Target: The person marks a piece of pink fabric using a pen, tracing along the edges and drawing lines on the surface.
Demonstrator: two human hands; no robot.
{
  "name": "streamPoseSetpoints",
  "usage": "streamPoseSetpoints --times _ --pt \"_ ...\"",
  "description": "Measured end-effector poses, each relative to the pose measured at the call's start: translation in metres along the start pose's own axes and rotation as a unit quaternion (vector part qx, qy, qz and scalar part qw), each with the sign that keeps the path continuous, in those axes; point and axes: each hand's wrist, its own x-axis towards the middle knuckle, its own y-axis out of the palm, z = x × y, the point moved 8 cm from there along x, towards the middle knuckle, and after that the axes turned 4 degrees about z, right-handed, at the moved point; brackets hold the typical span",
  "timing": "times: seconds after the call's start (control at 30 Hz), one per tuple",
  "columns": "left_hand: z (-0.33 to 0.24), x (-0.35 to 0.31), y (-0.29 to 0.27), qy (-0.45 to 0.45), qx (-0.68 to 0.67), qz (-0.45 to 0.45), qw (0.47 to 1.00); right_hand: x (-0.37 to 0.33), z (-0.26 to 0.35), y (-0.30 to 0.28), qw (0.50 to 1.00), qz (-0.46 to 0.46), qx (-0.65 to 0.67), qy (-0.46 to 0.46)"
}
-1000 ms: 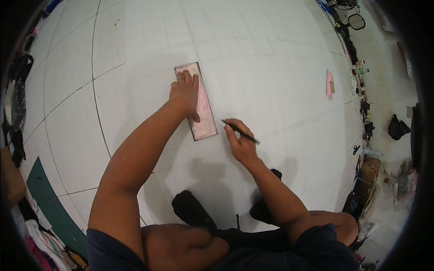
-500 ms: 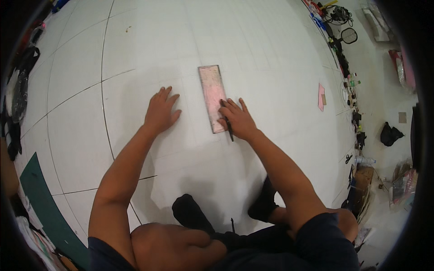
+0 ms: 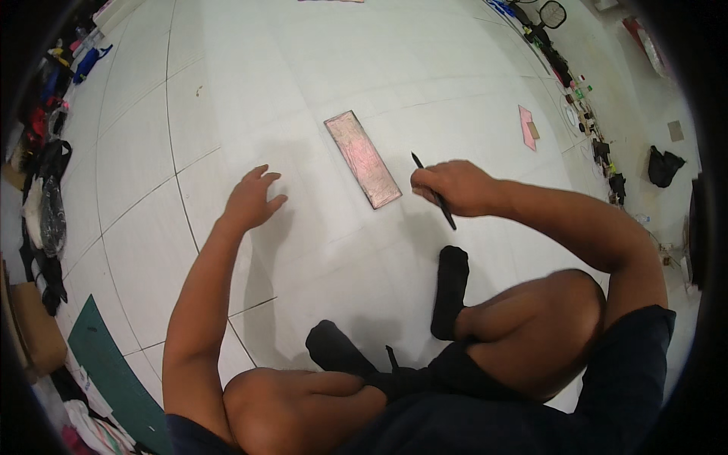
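Note:
A long pink rectangular panel with dark edges and a creased, film-like surface lies slanted on the white floor in front of me. My right hand is raised to the right of the panel, apart from it. Its fingers are closed round a slim black pen, whose pointed end sticks out beyond the thumb. To the left of the panel, my left hand hovers above its own shadow, fingers apart and holding nothing.
A pink scrap with a small brown piece lies to the right. Cables, bottles and tools line the right wall. Bags and a cardboard box stand at the left, near a green mat. My socked feet rest close by.
The right hand has moved off the panel to the right, still gripping the pen. The panel has turned to a steeper slant. My left hand has lifted and shifted slightly left.

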Motion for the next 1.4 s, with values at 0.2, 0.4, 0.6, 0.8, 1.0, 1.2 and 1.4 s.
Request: streamPoseSetpoints --times 0.2,0.4,0.6,0.8,1.0,1.2,1.4 --pt "-0.002 -0.021 -0.068 -0.024 0.067 0.027 0.997 0.017 -0.018 0.062 0.961 -0.183 0.205 0.015" --pt "-0.011 -0.029 -0.077 -0.099 0.108 0.117 0.982 0.062 -0.073 0.105 0.940 -0.302 0.160 -0.006" --pt "-0.011 0.008 0.008 -0.104 0.008 0.158 0.982 0.121 -0.086 0.109 0.968 -0.238 0.079 -0.008" --pt "-0.075 0.075 0.052 0.034 0.040 0.057 0.997 0.106 -0.067 0.139 0.971 -0.212 0.108 0.007" --pt "-0.088 0.115 0.071 0.035 0.030 0.051 0.998 0.104 -0.066 0.143 0.967 -0.228 0.113 0.008" --pt "-0.081 0.107 0.072 0.064 0.001 -0.020 0.998 0.103 -0.070 0.151 0.967 -0.228 0.118 0.005" --pt "-0.076 0.108 0.074 0.071 -0.027 -0.029 0.997 0.106 -0.068 0.152 0.973 -0.206 0.100 0.019"
